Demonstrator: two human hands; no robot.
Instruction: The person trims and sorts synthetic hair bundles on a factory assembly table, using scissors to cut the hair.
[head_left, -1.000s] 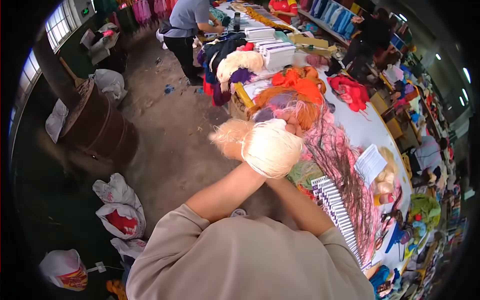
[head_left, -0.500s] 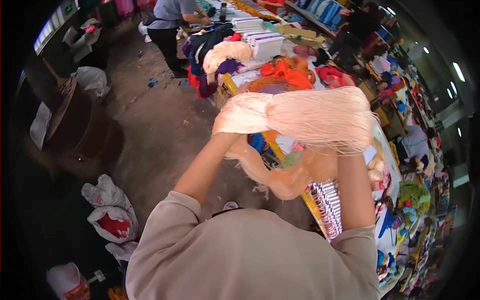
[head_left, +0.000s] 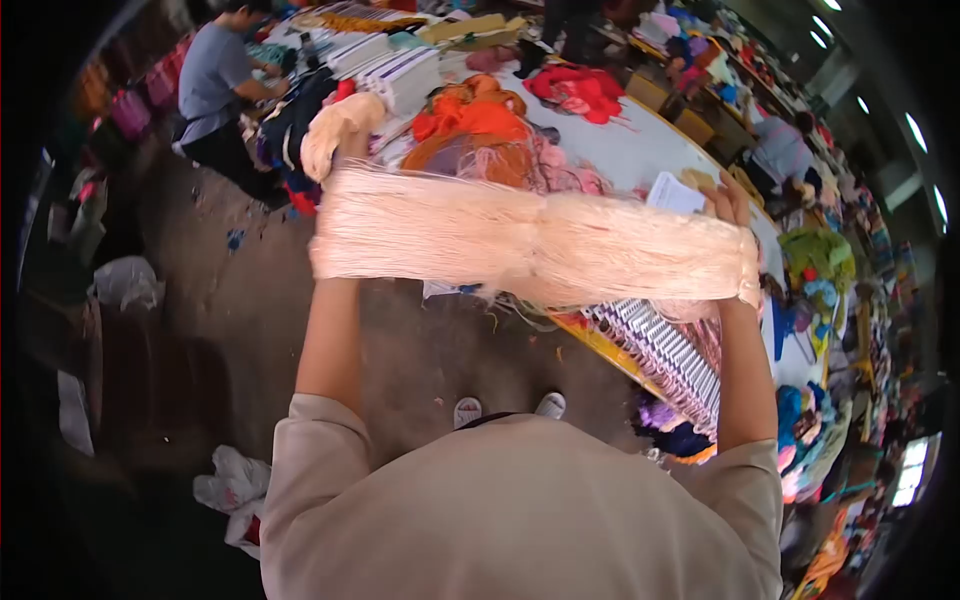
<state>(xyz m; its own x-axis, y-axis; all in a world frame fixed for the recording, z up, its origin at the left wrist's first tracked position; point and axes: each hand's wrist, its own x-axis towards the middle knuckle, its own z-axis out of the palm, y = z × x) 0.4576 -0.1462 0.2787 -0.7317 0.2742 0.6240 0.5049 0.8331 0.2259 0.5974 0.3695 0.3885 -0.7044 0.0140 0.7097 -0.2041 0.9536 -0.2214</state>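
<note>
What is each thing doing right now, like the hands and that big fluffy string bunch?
Left hand: raised, inside one end of the hank, mostly hidden.
Right hand: raised, fingers up, looped through the other end.
Cream yarn hank: stretched flat and taut between both hands.
Orange yarn: piled loose on the table.
Red yarn: lying in a heap.
Striped cards: lined up along the table edge.

Pale peach yarn skein (head_left: 530,245)
</note>
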